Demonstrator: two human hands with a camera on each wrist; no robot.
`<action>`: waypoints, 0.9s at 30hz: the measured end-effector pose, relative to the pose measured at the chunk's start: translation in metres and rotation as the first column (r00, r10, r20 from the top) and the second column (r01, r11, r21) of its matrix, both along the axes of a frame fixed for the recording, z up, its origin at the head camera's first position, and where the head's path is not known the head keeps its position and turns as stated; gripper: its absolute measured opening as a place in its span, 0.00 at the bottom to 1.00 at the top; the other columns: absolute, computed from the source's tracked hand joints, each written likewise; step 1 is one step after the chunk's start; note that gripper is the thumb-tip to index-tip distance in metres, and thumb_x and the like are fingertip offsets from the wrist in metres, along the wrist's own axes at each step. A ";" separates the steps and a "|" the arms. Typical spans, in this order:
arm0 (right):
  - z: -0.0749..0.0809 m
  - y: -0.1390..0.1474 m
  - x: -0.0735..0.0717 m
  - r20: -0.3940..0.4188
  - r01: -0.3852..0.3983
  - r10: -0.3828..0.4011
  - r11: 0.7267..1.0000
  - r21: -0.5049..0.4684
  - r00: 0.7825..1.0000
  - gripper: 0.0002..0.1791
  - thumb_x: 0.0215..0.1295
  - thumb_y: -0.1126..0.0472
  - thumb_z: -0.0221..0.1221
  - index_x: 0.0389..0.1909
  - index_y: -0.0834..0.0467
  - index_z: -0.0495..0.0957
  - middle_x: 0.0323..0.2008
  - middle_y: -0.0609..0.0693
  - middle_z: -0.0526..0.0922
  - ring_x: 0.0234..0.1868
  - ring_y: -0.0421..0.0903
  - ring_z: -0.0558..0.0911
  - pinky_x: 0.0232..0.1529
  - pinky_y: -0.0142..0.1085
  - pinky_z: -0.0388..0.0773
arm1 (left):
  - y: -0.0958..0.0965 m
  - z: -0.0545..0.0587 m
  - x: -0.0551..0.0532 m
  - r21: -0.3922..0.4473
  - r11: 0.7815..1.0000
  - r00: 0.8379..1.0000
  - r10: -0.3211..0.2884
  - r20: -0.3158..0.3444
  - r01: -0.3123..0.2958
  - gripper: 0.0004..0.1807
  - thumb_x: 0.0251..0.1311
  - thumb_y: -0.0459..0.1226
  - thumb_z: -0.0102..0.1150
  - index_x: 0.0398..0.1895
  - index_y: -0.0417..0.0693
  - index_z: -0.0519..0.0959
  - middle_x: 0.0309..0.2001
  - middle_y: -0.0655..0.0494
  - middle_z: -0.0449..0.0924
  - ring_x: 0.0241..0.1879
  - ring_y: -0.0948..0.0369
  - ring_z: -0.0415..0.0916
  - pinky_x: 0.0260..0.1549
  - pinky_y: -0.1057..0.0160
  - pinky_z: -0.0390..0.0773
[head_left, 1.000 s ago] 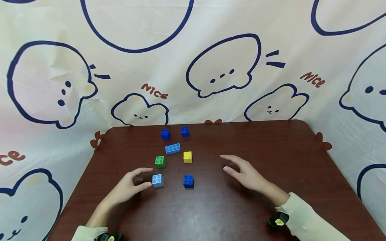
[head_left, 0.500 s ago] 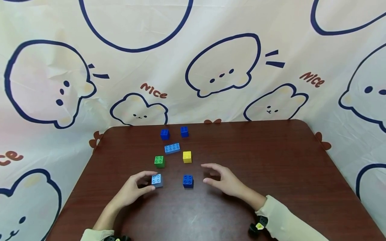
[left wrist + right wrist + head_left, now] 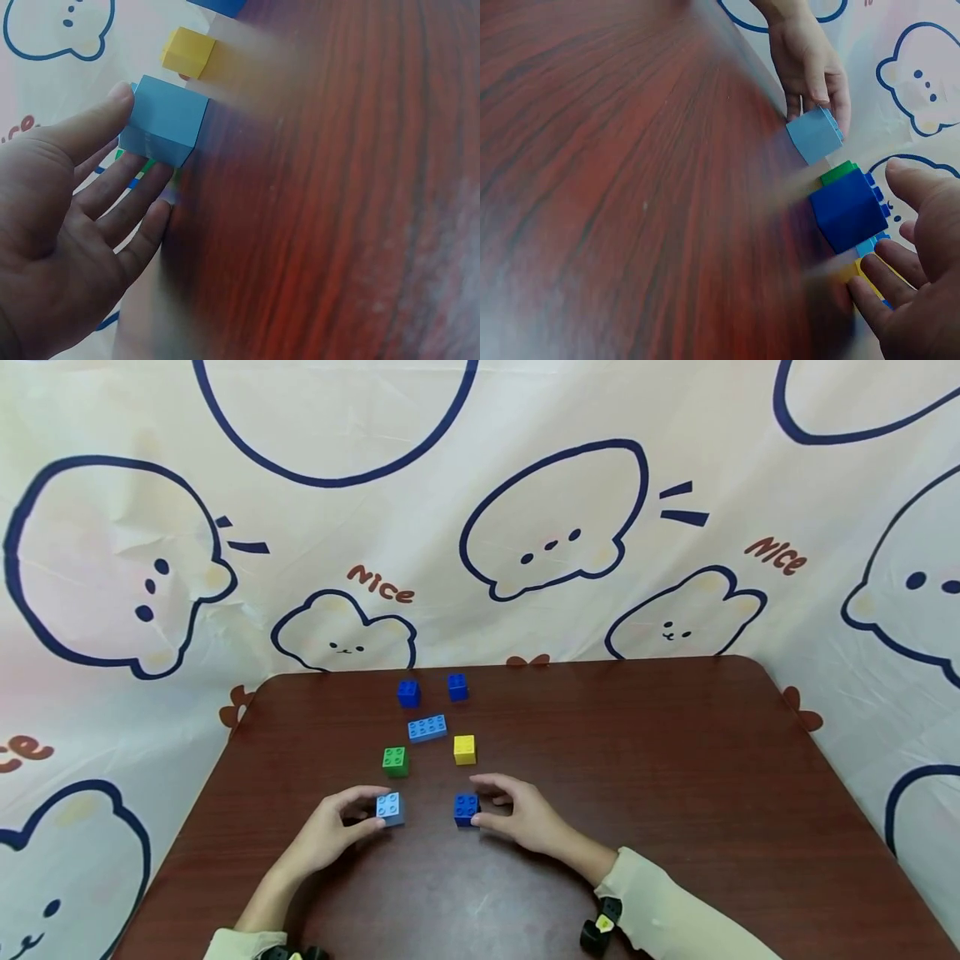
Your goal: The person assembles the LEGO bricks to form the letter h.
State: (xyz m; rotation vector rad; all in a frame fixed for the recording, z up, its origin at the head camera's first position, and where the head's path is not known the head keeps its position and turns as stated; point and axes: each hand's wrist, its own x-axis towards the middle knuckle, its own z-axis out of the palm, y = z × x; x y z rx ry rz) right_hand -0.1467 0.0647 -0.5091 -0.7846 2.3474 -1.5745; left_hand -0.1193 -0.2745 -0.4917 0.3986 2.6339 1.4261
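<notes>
A light blue toy brick (image 3: 389, 808) stands on the table, and my left hand (image 3: 330, 828) pinches it between thumb and fingers. In the left wrist view, the thumb lies against one side of this brick (image 3: 166, 118). To its right is a dark blue brick (image 3: 466, 810). My right hand (image 3: 525, 817) reaches around that brick's right side, thumb nearer and forefinger beyond. The right wrist view shows the right thumb apart from the dark blue brick (image 3: 849, 214), with the other fingers spread below it.
Beyond the hands lie a green brick (image 3: 395, 762), a yellow brick (image 3: 465, 750) and a longer blue brick (image 3: 427, 728). Two more dark blue bricks (image 3: 408, 693) sit near the far edge of the brown table (image 3: 660, 752). A patterned cloth (image 3: 555, 527) hangs behind.
My right hand has moved left across the table to the dark blue brick. My left hand has moved slightly right and closed its thumb and fingers on the light blue brick.
</notes>
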 end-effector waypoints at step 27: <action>0.001 -0.009 0.000 -0.028 0.032 -0.031 0.999 0.034 0.999 0.19 0.67 0.62 0.68 0.58 0.58 0.83 0.53 0.52 0.85 0.47 0.44 0.84 0.48 0.35 0.81 | 0.005 0.002 -0.001 0.022 1.000 1.000 0.004 -0.010 -0.004 0.21 0.61 0.32 0.70 0.58 0.43 0.81 0.48 0.48 0.83 0.40 0.60 0.78 0.38 0.64 0.80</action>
